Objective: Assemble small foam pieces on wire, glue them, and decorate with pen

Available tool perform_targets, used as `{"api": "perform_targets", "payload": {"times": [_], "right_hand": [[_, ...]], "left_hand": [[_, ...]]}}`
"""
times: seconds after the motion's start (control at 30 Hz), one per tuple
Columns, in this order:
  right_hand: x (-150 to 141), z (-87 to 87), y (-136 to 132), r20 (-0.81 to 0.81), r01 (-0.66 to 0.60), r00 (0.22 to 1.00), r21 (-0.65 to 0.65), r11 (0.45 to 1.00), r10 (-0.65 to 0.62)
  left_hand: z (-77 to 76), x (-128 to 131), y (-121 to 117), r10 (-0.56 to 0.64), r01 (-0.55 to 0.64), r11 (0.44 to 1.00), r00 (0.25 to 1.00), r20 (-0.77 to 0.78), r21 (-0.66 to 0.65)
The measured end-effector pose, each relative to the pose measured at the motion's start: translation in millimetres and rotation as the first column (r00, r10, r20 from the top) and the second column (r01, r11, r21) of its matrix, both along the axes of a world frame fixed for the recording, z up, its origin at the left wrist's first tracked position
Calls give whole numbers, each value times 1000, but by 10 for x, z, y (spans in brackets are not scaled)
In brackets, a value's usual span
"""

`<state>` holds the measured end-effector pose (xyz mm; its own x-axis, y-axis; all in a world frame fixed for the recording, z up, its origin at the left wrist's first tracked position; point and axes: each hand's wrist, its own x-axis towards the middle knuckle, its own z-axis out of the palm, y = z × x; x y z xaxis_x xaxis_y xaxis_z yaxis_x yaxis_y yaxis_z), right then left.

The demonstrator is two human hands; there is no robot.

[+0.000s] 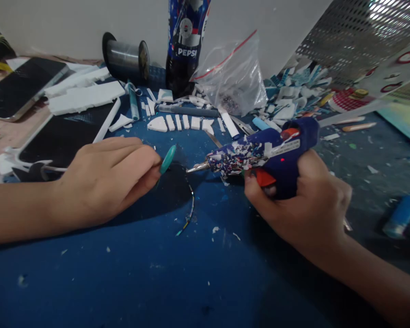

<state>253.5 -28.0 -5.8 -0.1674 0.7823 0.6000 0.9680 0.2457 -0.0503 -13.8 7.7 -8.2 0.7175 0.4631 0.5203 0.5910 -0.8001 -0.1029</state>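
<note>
My right hand [304,205] is wrapped round a blue hot glue gun [280,157] with an orange trigger, a thumb or finger resting at the trigger. Bits of foam and glitter cover its front, and a clear glue stick [348,113] sticks out of the back. The metal nozzle points left. My left hand [112,177] pinches a small flat teal piece [168,159], held up a short way from the nozzle; its full shape is partly hidden by my fingers. A thin beaded strand [192,200] hangs or lies curved below the nozzle, ending in a teal tip.
White foam pieces laid out like a fish [177,123] lie behind my hands. Further back stand a Pepsi bottle [184,50], a spool of clear line [126,57] and a zip bag [235,77]. Foam scraps [294,91] heap at the right; a phone [23,86] lies left.
</note>
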Motion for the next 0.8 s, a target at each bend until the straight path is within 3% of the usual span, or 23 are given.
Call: {"api": "perform_targets", "payload": {"times": [0.37,0.8], "right_hand": [[12,-14,-1,-25,12,1000,18,1000,-12],[-19,14,-27,-59,146,987,-77,986,-151]], "left_hand": [[-1,-3,22,-9,9,999,1000,-10,37],[5,10,13,-8,9,1000,1000,-22,19]]}}
